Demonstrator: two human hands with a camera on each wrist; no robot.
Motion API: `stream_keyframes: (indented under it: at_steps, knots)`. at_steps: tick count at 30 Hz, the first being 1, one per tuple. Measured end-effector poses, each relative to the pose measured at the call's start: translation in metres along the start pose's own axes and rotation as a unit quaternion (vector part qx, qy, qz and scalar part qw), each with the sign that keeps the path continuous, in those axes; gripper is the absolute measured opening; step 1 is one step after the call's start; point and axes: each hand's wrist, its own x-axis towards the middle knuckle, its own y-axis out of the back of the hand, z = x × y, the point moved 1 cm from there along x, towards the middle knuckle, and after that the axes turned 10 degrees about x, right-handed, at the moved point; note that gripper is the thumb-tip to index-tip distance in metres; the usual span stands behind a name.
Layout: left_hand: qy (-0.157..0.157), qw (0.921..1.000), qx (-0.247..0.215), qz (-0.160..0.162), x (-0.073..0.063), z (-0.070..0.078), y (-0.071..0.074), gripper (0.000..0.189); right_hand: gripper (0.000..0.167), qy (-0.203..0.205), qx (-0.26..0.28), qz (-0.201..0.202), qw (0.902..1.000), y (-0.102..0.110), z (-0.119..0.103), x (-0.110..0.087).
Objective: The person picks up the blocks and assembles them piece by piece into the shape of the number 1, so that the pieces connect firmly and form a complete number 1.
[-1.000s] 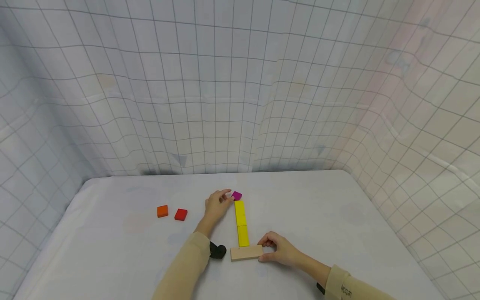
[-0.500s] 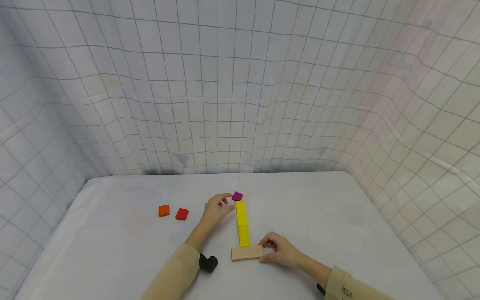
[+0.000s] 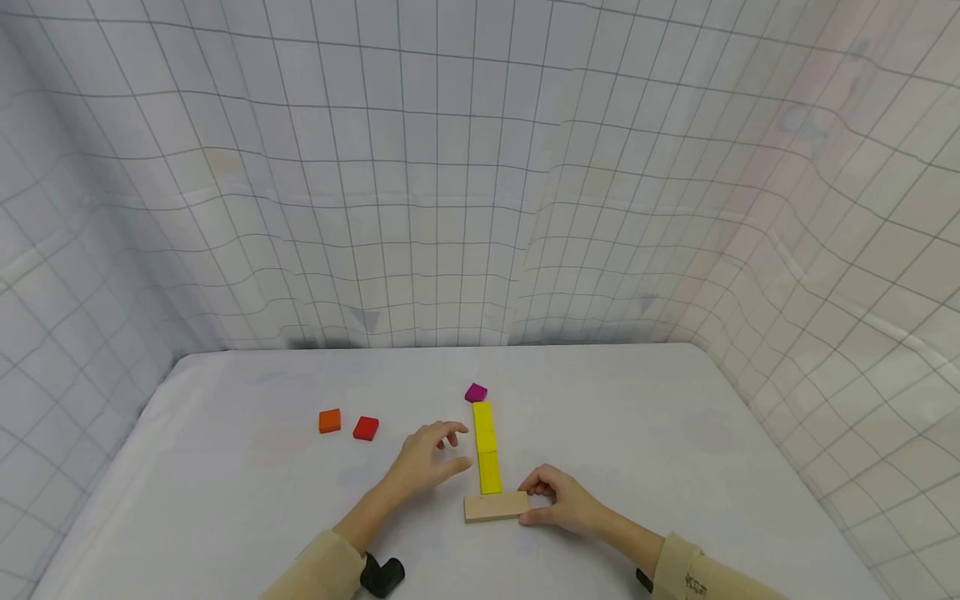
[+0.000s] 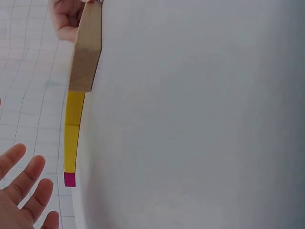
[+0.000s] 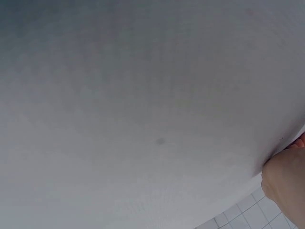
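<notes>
My right hand (image 3: 562, 502) grips the right end of a plain wooden block (image 3: 495, 507) between thumb and fingers. Behind that block, two yellow blocks (image 3: 486, 447) lie end to end in a line running away from me. At the far end of the line sits a small purple block (image 3: 476, 392). My left hand (image 3: 427, 457) is just left of the yellow blocks, fingers spread and holding nothing. In the left wrist view, the wooden block (image 4: 86, 52) stands in front of the yellow row, and spread fingers show at the lower left.
Off to the left on the white table (image 3: 225, 500) lie an orange block (image 3: 329, 421) and a red block (image 3: 366, 428). A white cloth with grid lines (image 3: 450, 208) hangs behind the table and along both sides.
My left hand has drawn back toward me from the purple block, its fingers spreading. The right hand keeps its grip on the wooden block, and the blocks hold their arrangement.
</notes>
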Motion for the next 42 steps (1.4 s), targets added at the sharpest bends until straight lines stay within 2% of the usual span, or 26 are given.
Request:
stream_keyframes:
  at_steps: [9,13,23,30,37,42]
  knots:
    - [-0.017,0.9955,0.023,-0.091,-0.032,0.005,-0.003,0.047,0.032,-0.006,-0.005,0.002,1.0000,-0.001,0.001,-0.001]
    - [-0.025,0.9938,0.028,-0.104,-0.044,0.003,-0.008,0.046,0.033,-0.012,0.002,0.003,0.9999,-0.001,0.000,-0.001]
    - [-0.053,0.9971,0.028,-0.047,-0.061,0.001,-0.026,0.037,0.033,-0.016,-0.002,0.007,0.9999,-0.001,0.001,-0.001]
    - [-0.062,0.9972,0.041,-0.004,-0.062,0.005,-0.037,0.038,0.033,-0.015,0.005,0.009,0.9998,-0.001,0.001,0.000]
    - [-0.051,0.9971,0.054,0.020,-0.061,0.006,-0.041,0.037,0.032,-0.016,0.017,0.007,0.9997,-0.001,-0.004,-0.001]
    - [-0.059,0.9950,0.070,0.039,-0.061,0.006,-0.042,0.034,0.034,-0.012,0.017,0.004,0.9998,-0.001,0.001,0.000]
